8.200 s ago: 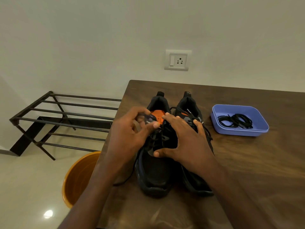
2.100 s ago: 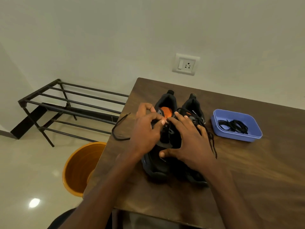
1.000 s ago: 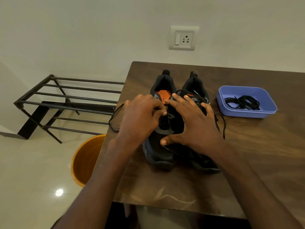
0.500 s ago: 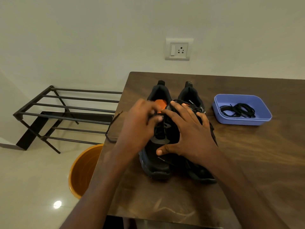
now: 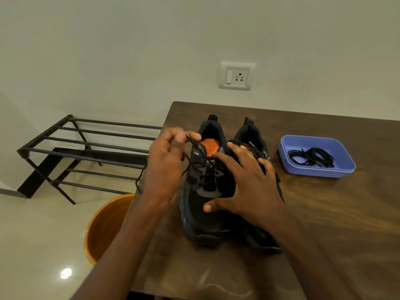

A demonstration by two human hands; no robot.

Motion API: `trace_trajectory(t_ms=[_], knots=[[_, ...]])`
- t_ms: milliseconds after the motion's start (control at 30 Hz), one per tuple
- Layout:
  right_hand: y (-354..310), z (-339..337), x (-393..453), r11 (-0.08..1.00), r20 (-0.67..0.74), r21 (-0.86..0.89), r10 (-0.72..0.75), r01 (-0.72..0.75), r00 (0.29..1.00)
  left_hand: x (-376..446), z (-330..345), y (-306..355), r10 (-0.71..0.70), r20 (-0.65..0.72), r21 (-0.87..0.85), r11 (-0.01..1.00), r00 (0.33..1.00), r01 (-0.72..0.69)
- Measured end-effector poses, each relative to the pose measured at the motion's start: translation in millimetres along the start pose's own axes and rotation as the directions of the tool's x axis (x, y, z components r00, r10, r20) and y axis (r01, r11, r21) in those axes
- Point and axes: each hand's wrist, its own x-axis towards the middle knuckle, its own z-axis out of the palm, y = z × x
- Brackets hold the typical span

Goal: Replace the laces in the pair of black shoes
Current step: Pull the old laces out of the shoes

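Two black shoes stand side by side on the wooden table (image 5: 324, 224), toes toward me. The left shoe (image 5: 203, 215) shows an orange insole. My left hand (image 5: 166, 165) pinches its black lace (image 5: 195, 146) between thumb and fingers, holding it up above the shoe's left side; the lace's loose end hangs over the table's left edge. My right hand (image 5: 244, 182) lies spread across both shoes, fingers straight, thumb on the left shoe's vamp. The right shoe (image 5: 259, 239) is mostly hidden under that hand and keeps its lace.
A blue tray (image 5: 290, 167) holding a coil of black laces (image 5: 311, 158) sits on the table to the right. An orange bucket (image 5: 104, 226) stands on the floor left of the table. A black metal shoe rack (image 5: 86, 148) is behind it, against the wall.
My left hand has lifted from the left shoe's eyelets and pulled the lace up and to the left. My right hand stays pressed on the shoes.
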Motion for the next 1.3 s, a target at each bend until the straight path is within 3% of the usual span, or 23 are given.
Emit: trace_trajectory(t_ms=[33, 67, 133, 200, 267, 467, 567, 633, 700, 767, 800, 900, 967, 1067, 1100, 1167, 1233, 1300], knots=[[0, 0, 0, 1.0, 0.005, -0.004, 0.0, 0.0, 1.0, 0, -2, 3, -0.032, 0.002, -0.128, 0.991, 0.999, 0.032], [0, 0, 1, 1.0, 0.003, -0.006, 0.0, 0.0, 1.0, 0, -3, 4, -0.033, 0.021, -0.151, 0.988, 0.999, 0.036], [1, 3, 1, 1.0, -0.01, -0.012, -0.002, 0.002, 1.0, 1, -4, -6, 0.075, 0.115, 0.161, 0.983, 0.991, -0.093], [2, 6, 1, 1.0, -0.03, -0.023, -0.007, 0.006, 1.0, 0, -4, -19, 0.138, 0.308, 0.507, 0.814, 0.942, -0.284], [3, 8, 2, 0.999, -0.041, -0.042, -0.006, 0.004, 0.999, -1, -2, -27, 0.164, 0.411, 0.643, 0.646, 0.897, -0.412], [3, 7, 1, 0.999, -0.041, -0.038, -0.005, 0.004, 0.999, 2, 2, -23, 0.197, 0.374, 0.723, 0.55, 0.906, -0.418], [3, 7, 1, 1.0, -0.039, -0.03, -0.008, 0.007, 0.999, 2, -2, -24, 0.29, 0.343, 0.723, 0.527, 0.894, -0.448], [3, 5, 1, 1.0, -0.037, -0.013, -0.011, 0.01, 0.999, 4, -6, -26, 0.348, 0.229, 0.678, 0.613, 0.909, -0.406], [2, 3, 1, 1.0, -0.022, -0.001, -0.008, 0.008, 1.0, 5, -9, -22, 0.319, 0.011, 0.532, 0.801, 0.948, -0.276], [1, 1, 1, 1.0, 0.0, -0.001, -0.001, 0.001, 1.0, 3, -6, -13, 0.16, -0.147, 0.269, 0.956, 0.976, -0.116], [0, 0, 1, 1.0, 0.006, -0.002, 0.001, -0.001, 1.0, 2, -2, -10, 0.059, -0.163, 0.124, 0.992, 0.985, -0.039], [0, 0, 0, 1.0, 0.001, -0.013, -0.005, 0.005, 1.0, -6, 9, -4, -0.146, -0.04, -0.214, 0.968, 0.988, 0.134], [1, 1, 0, 1.0, -0.002, -0.017, -0.009, 0.009, 1.0, -5, 9, -1, -0.181, 0.001, -0.294, 0.94, 0.983, 0.173], [1, 0, 1, 1.0, 0.002, -0.018, -0.005, 0.005, 1.0, 3, -5, 3, -0.212, -0.063, -0.418, 0.893, 0.975, 0.167], [1, 0, 1, 1.0, 0.004, -0.018, -0.003, 0.003, 1.0, 5, -10, 1, -0.168, -0.087, -0.343, 0.931, 0.982, 0.129], [1, 1, 1, 1.0, -0.003, -0.014, -0.004, 0.004, 1.0, 6, -16, -8, 0.027, -0.027, 0.086, 0.996, 0.999, -0.025], [2, 3, 1, 1.0, -0.019, -0.024, -0.011, 0.01, 1.0, 4, -15, -17, 0.127, 0.216, 0.487, 0.845, 0.968, -0.22], [3, 5, 1, 1.0, -0.032, -0.028, -0.013, 0.012, 0.999, 1, -10, -23, 0.102, 0.39, 0.649, 0.674, 0.915, -0.352]])
